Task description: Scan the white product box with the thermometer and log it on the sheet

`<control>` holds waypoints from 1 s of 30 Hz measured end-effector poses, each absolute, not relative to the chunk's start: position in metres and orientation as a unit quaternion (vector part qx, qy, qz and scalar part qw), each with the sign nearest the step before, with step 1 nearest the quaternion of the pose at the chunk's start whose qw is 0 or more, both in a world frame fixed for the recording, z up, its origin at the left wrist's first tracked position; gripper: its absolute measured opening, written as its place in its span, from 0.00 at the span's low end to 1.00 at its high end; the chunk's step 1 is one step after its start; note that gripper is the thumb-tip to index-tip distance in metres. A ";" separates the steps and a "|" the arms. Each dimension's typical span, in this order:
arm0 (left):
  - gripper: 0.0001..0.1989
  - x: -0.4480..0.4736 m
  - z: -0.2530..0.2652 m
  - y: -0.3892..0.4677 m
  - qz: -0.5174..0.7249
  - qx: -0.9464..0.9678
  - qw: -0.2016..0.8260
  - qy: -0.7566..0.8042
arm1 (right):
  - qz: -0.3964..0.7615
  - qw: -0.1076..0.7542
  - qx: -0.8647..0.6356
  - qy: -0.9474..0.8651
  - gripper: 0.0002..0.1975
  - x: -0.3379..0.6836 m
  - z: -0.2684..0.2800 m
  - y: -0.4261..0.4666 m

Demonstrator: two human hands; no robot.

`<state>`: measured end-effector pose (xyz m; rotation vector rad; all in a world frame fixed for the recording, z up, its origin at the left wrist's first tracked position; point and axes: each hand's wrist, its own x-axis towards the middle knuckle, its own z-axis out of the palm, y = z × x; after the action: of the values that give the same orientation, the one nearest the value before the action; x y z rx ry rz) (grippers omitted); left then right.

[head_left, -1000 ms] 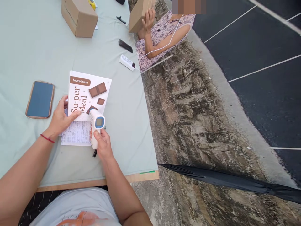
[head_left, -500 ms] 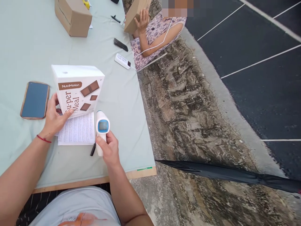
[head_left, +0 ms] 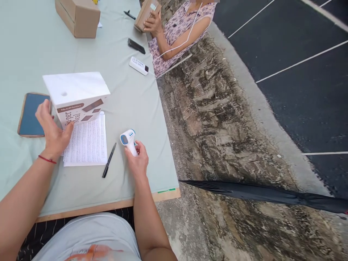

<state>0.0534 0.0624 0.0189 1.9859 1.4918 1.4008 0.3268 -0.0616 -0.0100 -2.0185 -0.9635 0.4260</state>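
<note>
Over cloth, the left grip holds a brown-lettered white box, right grip a blue-trimmed thermometer.

I'm outdoors, by what looks like a paved lot. Rough, mottled ground and white-lined dark paving flank my cloth-covered table.

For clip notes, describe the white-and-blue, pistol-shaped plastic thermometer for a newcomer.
Over the pale green tablecloth is the wearer's right hand. It holds the white thermometer, whose small screen sets it apart from the slim black pen nearby.
</note>
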 end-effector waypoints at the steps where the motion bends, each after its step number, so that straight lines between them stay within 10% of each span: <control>1: 0.33 0.054 0.020 0.061 0.510 0.682 0.097 0.516 | 0.152 0.392 -0.819 -0.390 0.26 0.333 -0.016 -0.061; 6: 0.20 0.061 0.024 0.054 0.587 0.689 -0.079 0.418 | 0.014 0.337 -0.821 -0.460 0.18 0.341 -0.024 -0.063; 10: 0.03 0.072 0.020 0.048 0.437 0.828 0.069 0.346 | 0.040 0.351 -0.694 -0.628 0.13 0.325 -0.021 -0.065; 22: 0.22 0.079 -0.006 0.045 0.183 0.919 0.214 0.277 | 0.182 0.196 -0.579 -0.770 0.11 0.328 -0.001 -0.076; 30: 0.27 0.083 0.000 0.040 0.148 0.929 0.184 0.286 | 0.294 0.477 -0.606 -0.565 0.05 0.309 -0.002 -0.085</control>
<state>0.0830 0.0397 0.0000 2.6178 0.8073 0.4179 0.3087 -0.0853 -0.0020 -1.4807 -1.3798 0.7192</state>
